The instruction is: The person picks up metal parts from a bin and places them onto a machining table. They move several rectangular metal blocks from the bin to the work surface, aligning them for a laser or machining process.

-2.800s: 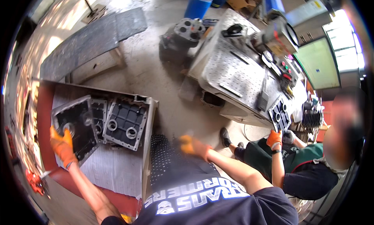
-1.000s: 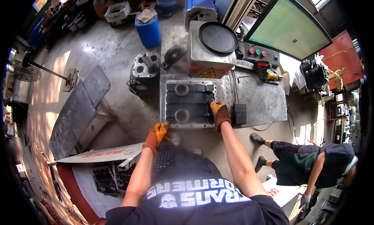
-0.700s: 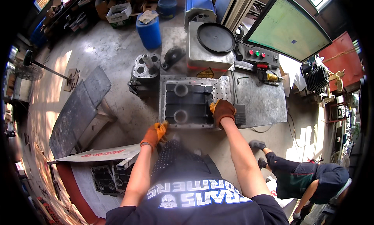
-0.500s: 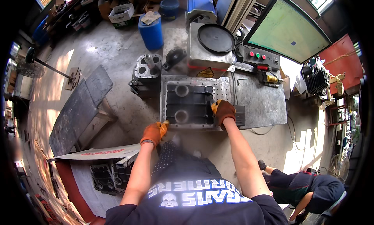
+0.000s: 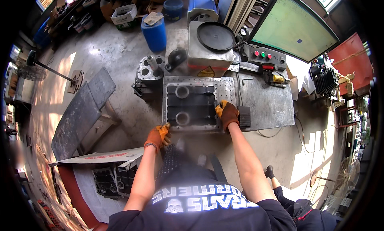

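Hands still grasp the grey casting; left hand has barely shifted.

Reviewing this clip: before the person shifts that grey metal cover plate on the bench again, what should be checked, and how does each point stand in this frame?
1. Left hand at the plate's near left corner: ok, touching it.
2. Right hand on the right edge of the grey cover plate: ok.
3. Both hands gloved: ok, orange gloves.
4. Plate lying flat on the metal workbench: ok, though its near edge sits close to the bench edge.
5. Black pad beside the right hand is close: cannot tell if it obstructs.
6. Firmness of grip: cannot tell.
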A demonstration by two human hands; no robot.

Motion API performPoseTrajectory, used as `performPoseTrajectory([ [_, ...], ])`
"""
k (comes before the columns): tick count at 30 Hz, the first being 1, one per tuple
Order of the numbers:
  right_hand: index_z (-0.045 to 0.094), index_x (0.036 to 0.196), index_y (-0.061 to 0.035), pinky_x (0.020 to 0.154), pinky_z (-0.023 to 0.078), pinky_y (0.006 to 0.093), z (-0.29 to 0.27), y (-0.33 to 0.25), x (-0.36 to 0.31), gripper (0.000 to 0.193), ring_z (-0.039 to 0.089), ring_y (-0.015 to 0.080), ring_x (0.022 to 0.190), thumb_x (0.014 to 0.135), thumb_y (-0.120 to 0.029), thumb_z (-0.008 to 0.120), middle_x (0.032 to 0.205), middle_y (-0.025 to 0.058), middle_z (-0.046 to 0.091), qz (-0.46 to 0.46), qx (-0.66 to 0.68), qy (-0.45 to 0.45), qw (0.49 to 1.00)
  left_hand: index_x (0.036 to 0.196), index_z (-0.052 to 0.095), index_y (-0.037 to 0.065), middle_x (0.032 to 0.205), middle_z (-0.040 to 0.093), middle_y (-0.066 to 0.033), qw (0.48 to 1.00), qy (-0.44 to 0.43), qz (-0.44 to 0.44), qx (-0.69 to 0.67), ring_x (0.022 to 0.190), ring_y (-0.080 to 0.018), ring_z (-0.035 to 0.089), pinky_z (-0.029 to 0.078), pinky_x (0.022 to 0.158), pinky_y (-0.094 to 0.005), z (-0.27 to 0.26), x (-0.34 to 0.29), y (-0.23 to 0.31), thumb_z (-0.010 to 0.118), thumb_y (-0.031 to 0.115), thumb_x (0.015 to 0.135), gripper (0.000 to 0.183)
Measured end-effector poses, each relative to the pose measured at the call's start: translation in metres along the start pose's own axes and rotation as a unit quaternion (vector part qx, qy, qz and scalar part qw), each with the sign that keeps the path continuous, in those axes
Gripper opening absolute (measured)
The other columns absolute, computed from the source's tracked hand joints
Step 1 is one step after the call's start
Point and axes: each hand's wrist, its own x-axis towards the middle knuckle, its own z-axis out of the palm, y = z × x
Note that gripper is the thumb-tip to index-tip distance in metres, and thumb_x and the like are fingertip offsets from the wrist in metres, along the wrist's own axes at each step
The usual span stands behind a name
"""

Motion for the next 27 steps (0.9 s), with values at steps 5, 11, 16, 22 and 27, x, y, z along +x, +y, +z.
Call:
performPoseTrajectory([
  [5, 0.063, 0.089, -0.0107, 0.069, 0.046, 0.0393, 0.011, 0.013, 0.001, 0.028, 0.059, 0.0331, 0.082, 0.075, -0.035, 0.057, 0.084, 0.0137, 0.063, 0.005, 0.029, 0.014, 0.999, 0.076, 0.054, 0.007, 0.061, 0.055, -0.0075, 0.999, 0.008, 0.033, 0.009, 0.04, -0.0137, 0.045, 0.031, 0.034, -0.0257, 0.003, -0.003, 0.003, 0.05, 0.031, 0.081, 0.025],
  [11, 0.063, 0.092, -0.0096, 0.072, 0.046, 0.0389, -0.009, 0.003, -0.007, 0.03, 0.058, 0.0339, 0.085, 0.076, -0.034, 0.055, 0.088, 0.015, 0.062, -0.027, 0.063, 0.008, 0.998, 0.078, 0.055, 0.007, 0.06, 0.056, -0.0073, 0.996, 0.026, 0.064, 0.059, 0.04, -0.0144, 0.047, 0.033, 0.035, -0.0265, 0.001, -0.006, 0.001, 0.054, 0.035, 0.081, 0.029],
  [16, 0.063, 0.092, -0.0093, 0.073, 0.045, 0.0384, 0.001, 0.011, 0.001, 0.03, 0.058, 0.0341, 0.086, 0.076, -0.034, 0.056, 0.089, 0.016, 0.062, -0.004, 0.055, -0.008, 0.998, 0.08, 0.057, 0.006, 0.059, 0.057, -0.0067, 0.997, 0.014, 0.044, 0.057, 0.039, -0.0141, 0.046, 0.034, 0.036, -0.0259, -0.003, 0.001, 0.002, 0.052, 0.033, 0.082, 0.027],
  [22, 0.063, 0.088, -0.0065, 0.071, 0.046, 0.0382, 0.001, 0.011, 0.0, 0.03, 0.058, 0.0355, 0.084, 0.077, -0.033, 0.056, 0.086, 0.018, 0.061, -0.017, 0.092, 0.007, 0.996, 0.084, 0.058, 0.006, 0.063, 0.058, -0.0081, 0.992, 0.027, 0.102, 0.074, 0.043, -0.0131, 0.048, 0.034, 0.037, -0.0244, -0.001, -0.009, 0.0, 0.042, 0.024, 0.086, 0.025],
  [27, 0.063, 0.088, -0.0048, 0.072, 0.045, 0.0385, -0.005, 0.006, 0.0, 0.032, 0.057, 0.0357, 0.085, 0.078, -0.034, 0.055, 0.086, 0.0185, 0.061, -0.014, 0.092, -0.013, 0.996, 0.084, 0.058, 0.004, 0.064, 0.059, -0.0083, 0.994, 0.014, 0.095, 0.044, 0.044, -0.0134, 0.05, 0.037, 0.037, -0.0246, -0.007, -0.001, -0.006, 0.041, 0.025, 0.087, 0.027],
])
